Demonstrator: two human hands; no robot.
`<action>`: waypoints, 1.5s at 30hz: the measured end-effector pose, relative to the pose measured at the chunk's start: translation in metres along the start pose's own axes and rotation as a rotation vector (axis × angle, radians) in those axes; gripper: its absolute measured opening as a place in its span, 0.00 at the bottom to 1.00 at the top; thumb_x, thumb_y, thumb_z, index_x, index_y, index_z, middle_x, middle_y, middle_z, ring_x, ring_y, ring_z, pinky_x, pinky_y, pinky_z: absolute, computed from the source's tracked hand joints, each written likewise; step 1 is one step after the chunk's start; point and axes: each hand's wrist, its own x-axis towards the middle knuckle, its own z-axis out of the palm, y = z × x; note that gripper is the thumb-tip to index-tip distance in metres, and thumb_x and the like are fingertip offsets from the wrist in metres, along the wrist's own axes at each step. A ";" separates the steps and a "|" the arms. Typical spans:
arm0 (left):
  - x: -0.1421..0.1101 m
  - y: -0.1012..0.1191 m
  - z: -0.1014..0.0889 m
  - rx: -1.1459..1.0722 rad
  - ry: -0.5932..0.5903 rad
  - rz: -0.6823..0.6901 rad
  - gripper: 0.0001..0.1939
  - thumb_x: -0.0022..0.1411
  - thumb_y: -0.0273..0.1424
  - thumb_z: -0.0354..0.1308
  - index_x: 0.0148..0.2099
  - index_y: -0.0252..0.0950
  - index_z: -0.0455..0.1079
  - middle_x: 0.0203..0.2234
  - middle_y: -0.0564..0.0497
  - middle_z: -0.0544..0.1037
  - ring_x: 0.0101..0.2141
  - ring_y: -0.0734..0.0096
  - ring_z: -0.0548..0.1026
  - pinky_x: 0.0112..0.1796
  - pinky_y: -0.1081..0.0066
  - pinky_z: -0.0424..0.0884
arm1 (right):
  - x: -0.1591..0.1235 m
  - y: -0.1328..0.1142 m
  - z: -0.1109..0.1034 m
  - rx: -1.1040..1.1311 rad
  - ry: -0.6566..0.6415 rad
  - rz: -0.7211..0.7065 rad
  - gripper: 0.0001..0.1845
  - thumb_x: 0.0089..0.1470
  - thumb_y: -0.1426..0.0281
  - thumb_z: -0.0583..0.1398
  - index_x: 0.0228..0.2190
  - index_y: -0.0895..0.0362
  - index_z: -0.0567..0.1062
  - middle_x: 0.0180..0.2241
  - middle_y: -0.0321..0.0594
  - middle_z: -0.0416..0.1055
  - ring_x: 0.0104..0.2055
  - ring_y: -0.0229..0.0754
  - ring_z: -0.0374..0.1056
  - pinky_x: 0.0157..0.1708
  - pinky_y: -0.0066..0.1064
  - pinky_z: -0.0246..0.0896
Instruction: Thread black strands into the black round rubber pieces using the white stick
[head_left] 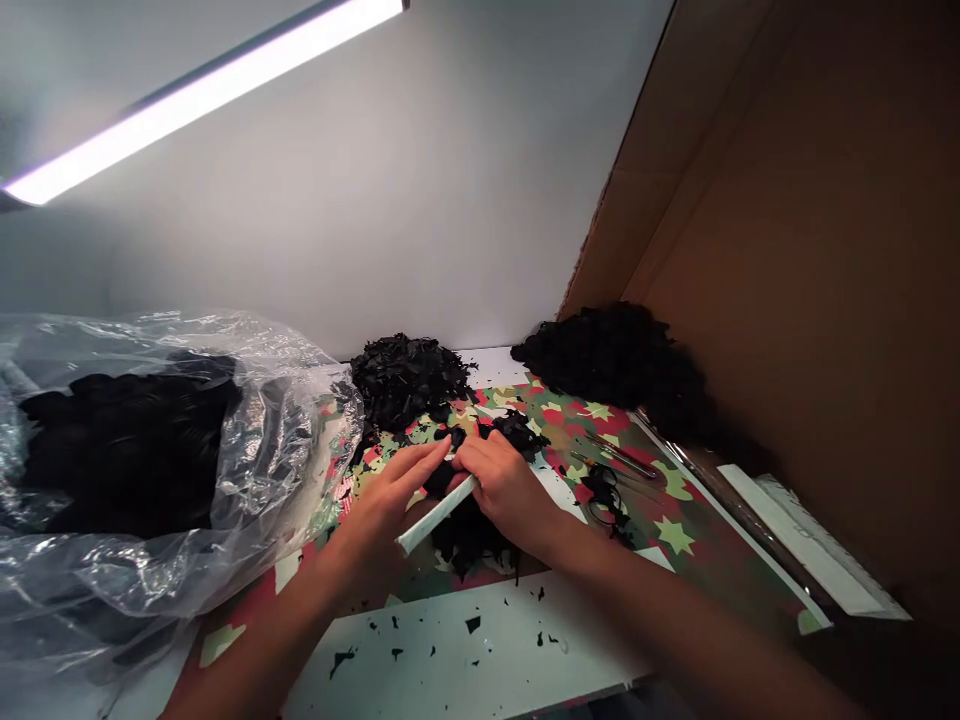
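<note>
Black piece (439, 481) sits between our two hands, over the middle of the desk (420, 670). Right hand (504, 487) is closed around a white stick (437, 515); one end juts from the fist toward the front-left corner. Fingers hide the other end, so we can't tell what tip it has. Left hand (391, 490) curves in at the piece's left side, top fingers stretched toward the right fingertips. Its underside is hidden; we can't tell if it grips.

Our read: left steadies, right works the stick, and the piece is over the black scraps (472, 540) so bits land in one spot. Strays reach the front edge.

Pose: both forearms come in from the front corners, converging. Right wrist looks fairly straight, fist turned inward.

Further out: scrap pile (409, 380) at the back edge, likely pushed there to free working room. Plastic bag (300, 490) with black discs (127, 450) along the left edge, probably for easy reach. Dark heap (615, 355) at the back-right corner, against the cardboard (810, 250). Thin metal tools (626, 458) lie right of our right hand, seemingly parked within reach.
</note>
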 end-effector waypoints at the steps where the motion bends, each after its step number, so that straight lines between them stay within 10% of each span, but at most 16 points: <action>1: 0.001 -0.001 -0.001 0.056 -0.015 0.019 0.31 0.62 0.23 0.58 0.67 0.45 0.64 0.56 0.42 0.75 0.54 0.55 0.74 0.52 0.58 0.74 | 0.000 0.000 0.000 -0.044 0.002 -0.039 0.11 0.64 0.78 0.55 0.29 0.57 0.69 0.28 0.37 0.70 0.29 0.41 0.63 0.35 0.33 0.52; 8: 0.007 0.004 0.003 0.135 0.062 -0.028 0.13 0.64 0.21 0.55 0.48 0.39 0.74 0.45 0.46 0.80 0.48 0.58 0.74 0.50 0.59 0.70 | 0.002 -0.002 0.000 -0.106 -0.059 -0.137 0.13 0.67 0.77 0.52 0.31 0.58 0.71 0.28 0.36 0.70 0.29 0.39 0.62 0.35 0.32 0.50; 19: 0.010 0.000 0.018 -0.892 0.341 -0.634 0.08 0.58 0.34 0.64 0.37 0.36 0.80 0.34 0.48 0.83 0.37 0.64 0.78 0.40 0.69 0.71 | -0.001 -0.025 0.004 -0.159 -0.018 -0.201 0.20 0.69 0.77 0.47 0.25 0.57 0.68 0.25 0.36 0.67 0.28 0.39 0.59 0.35 0.33 0.49; 24: 0.019 -0.010 0.001 -1.060 0.634 -0.549 0.16 0.52 0.41 0.71 0.38 0.35 0.80 0.37 0.47 0.84 0.42 0.64 0.78 0.44 0.71 0.72 | -0.013 -0.031 0.016 -0.147 -0.112 -0.319 0.22 0.69 0.76 0.46 0.25 0.56 0.68 0.23 0.35 0.65 0.25 0.38 0.56 0.36 0.33 0.52; 36: 0.011 0.009 0.000 -0.663 0.294 -0.322 0.20 0.59 0.34 0.68 0.53 0.40 0.76 0.54 0.45 0.78 0.56 0.58 0.73 0.58 0.62 0.68 | 0.007 -0.025 -0.016 0.600 0.092 0.402 0.19 0.64 0.55 0.58 0.30 0.56 0.75 0.28 0.36 0.69 0.30 0.39 0.65 0.31 0.29 0.61; 45: 0.008 0.015 0.007 -0.579 0.395 -0.431 0.17 0.51 0.32 0.73 0.45 0.40 0.80 0.39 0.50 0.83 0.38 0.65 0.81 0.43 0.68 0.78 | 0.009 -0.026 -0.019 0.988 0.047 0.650 0.14 0.55 0.59 0.65 0.26 0.56 0.73 0.24 0.32 0.65 0.27 0.36 0.59 0.29 0.28 0.57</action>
